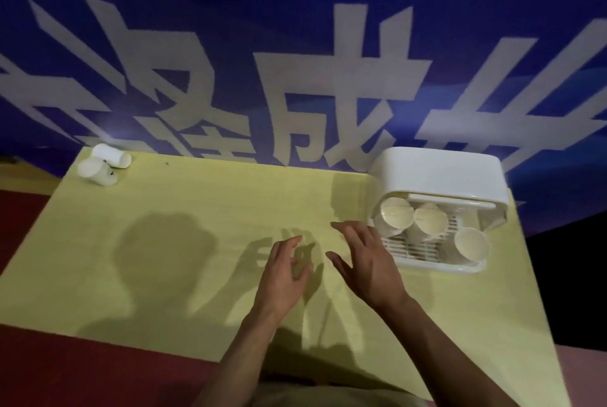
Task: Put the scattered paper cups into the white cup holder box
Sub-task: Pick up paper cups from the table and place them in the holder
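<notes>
1. Your two hands hover over the yellow desk [197, 242], nearest to you. Your left hand [282, 272] has its fingers loosely extended and holds nothing. Your right hand [368, 262] is spread wide, fingers straight, and is likewise empty.
2. Just beside your right hand, on its right, stands one white cup holder box [437, 176]. Its slatted tray [410, 250] faces you and its domed lid is raised at the back. Your right fingertips lie close to the tray's left edge, but you cannot tell whether they touch it.
3. You can count three paper cups in the box, mouths turned up towards you: one at the left [395, 214], one in the middle [431, 217] and one at the front right corner [471, 244]. The left and middle cups seem to sit on further cups beneath them, too hidden to count.
4. Two more paper cups lie on their sides at the far left corner of the desk, touching each other: the nearer one [95, 171] and the farther one [111, 155]. They are well apart from both hands and from the box.
5. Behind the desk hangs a blue banner [295, 12] with large pale characters, cut off by the frame; one reads "成".
</notes>
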